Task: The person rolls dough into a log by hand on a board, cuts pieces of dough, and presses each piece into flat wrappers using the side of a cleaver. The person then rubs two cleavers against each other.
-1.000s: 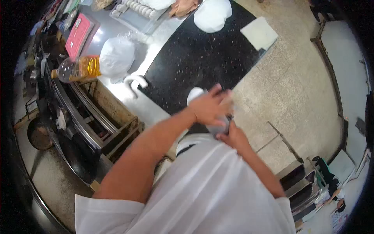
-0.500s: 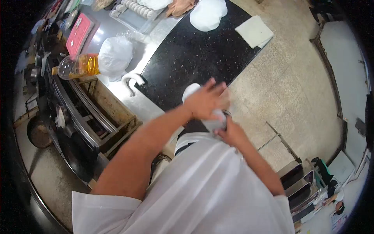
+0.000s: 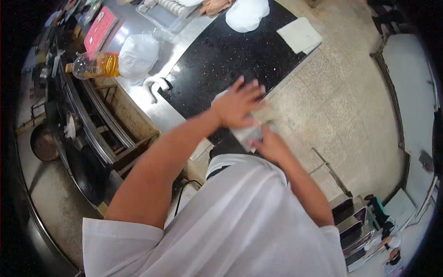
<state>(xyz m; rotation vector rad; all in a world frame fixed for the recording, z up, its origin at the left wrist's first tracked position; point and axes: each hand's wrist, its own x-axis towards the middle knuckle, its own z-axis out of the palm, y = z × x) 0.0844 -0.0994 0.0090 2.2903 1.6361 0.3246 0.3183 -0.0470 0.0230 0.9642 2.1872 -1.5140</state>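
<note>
My left hand (image 3: 237, 104) has its fingers spread over the near edge of a black speckled work surface (image 3: 221, 60). A small white piece (image 3: 220, 95) shows partly beside it. My right hand (image 3: 271, 147) grips a flat pale grey thing (image 3: 244, 135) that reaches under the heel of my left hand; what it is cannot be made out. A white, dough-like mass (image 3: 247, 16) lies at the far end of the black surface, and a folded whitish cloth (image 3: 300, 36) lies at its right edge. To the left is a curved white strip (image 3: 153, 86).
On the metal counter (image 3: 177, 46) are a white bag (image 3: 137, 55), an oil bottle (image 3: 99, 64), a pink-red box (image 3: 100, 30) and a tray of pale rolls (image 3: 164, 11). Pans (image 3: 45, 142) are at left. Metal bins (image 3: 348, 212) and a person (image 3: 392, 242) appear lower right.
My left hand has moved slightly up and left, and more of the grey thing shows between my hands. The view has shifted a little.
</note>
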